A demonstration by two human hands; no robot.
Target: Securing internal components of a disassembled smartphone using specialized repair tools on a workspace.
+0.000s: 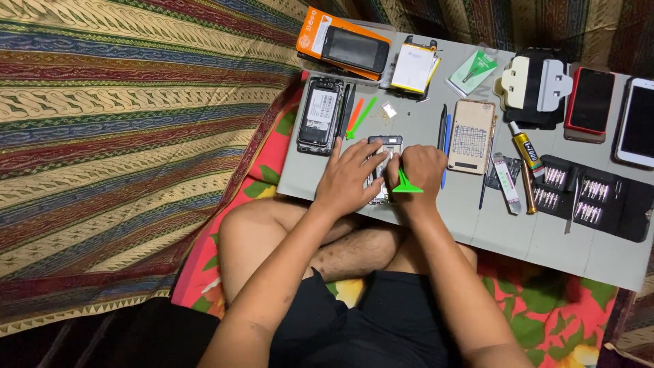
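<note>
An opened phone body [385, 144] lies on the grey work board [436, 211] in front of me. My left hand [347, 176] rests flat on its left side and presses it down. My right hand [421, 172] is closed around a green plastic pry tool [407, 184], whose flat triangular end sticks out below my fingers, right beside the phone's right edge. Both hands cover most of the phone, so its lower half is hidden.
Another open phone [319, 114], red and green pry sticks [359, 117], an orange box with a phone [344, 44], a battery [413, 68], a perforated back cover [471, 135], a glue tube [526, 151], a screwdriver bit set [593, 194] and two phones [591, 101] lie on the board.
</note>
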